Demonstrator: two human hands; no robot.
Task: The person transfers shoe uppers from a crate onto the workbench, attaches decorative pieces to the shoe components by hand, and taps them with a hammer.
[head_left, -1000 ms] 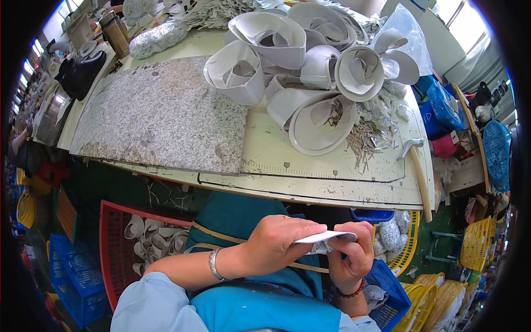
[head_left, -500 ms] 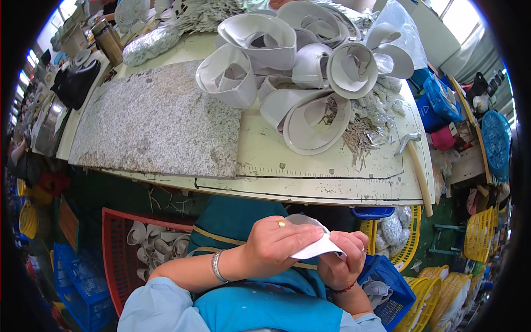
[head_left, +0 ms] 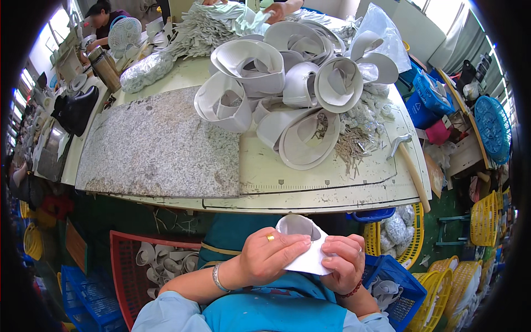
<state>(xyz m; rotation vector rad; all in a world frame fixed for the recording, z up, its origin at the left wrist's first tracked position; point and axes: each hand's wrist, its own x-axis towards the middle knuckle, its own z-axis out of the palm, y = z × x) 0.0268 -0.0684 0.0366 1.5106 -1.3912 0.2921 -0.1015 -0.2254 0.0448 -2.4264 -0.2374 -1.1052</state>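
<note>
Over my lap, in front of the table edge, I have a white curled piece of sheet material (head_left: 308, 262) with a greyish inside. It looks like a shoe-upper part, rolled into a loop that stands open at the top. My left hand (head_left: 270, 255) grips its left side, fingers laid across the front. On the opposite edge my right hand (head_left: 342, 263) is closed, fingers bent over the front. Larger white looped pieces (head_left: 247, 63) of similar look are heaped on the table (head_left: 265, 185) beyond my hands.
A speckled stone slab (head_left: 160, 146) covers the table's left part. At right lie a hammer (head_left: 412, 169) and loose brown slivers (head_left: 351, 148). A red basket (head_left: 123, 265) and a blue crate (head_left: 412, 296), both holding white pieces, flank my lap. Another person's hand (head_left: 275, 11) is across the table.
My view has tilted up, bringing more of the table's far side in. The white piece has turned, so its open top and broad front show. My right fingers now spread further over it.
</note>
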